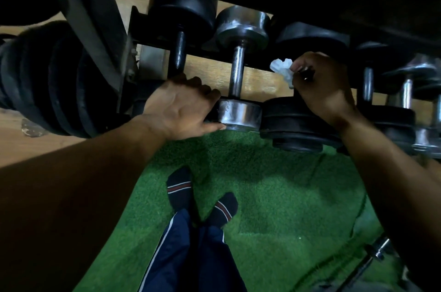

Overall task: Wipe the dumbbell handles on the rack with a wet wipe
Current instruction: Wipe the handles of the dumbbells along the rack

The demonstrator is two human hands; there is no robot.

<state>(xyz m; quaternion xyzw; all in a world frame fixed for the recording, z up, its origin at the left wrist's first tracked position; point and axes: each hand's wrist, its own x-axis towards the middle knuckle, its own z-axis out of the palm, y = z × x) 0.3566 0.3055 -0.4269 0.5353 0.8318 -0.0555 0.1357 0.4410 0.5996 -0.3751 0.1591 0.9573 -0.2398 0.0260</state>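
Several dumbbells lie side by side on a low dark rack point(133, 36). My right hand point(317, 86) is wrapped around the handle of a black dumbbell point(293, 122), with a crumpled white wet wipe point(282, 69) pressed against that handle and sticking out to the left. My left hand point(183, 106) rests over the near end of the leftmost black dumbbell point(180, 50), its fingers touching the near head of the chrome dumbbell point(238, 67). The chrome dumbbell's knurled handle is bare between my two hands.
More chrome and black dumbbells point(405, 91) continue to the right on the rack. A stack of black weight plates point(47, 81) sits at the left. Green turf point(262, 184) lies below, with my socked feet point(202, 198) on it. A barbell end point(379, 251) lies at the lower right.
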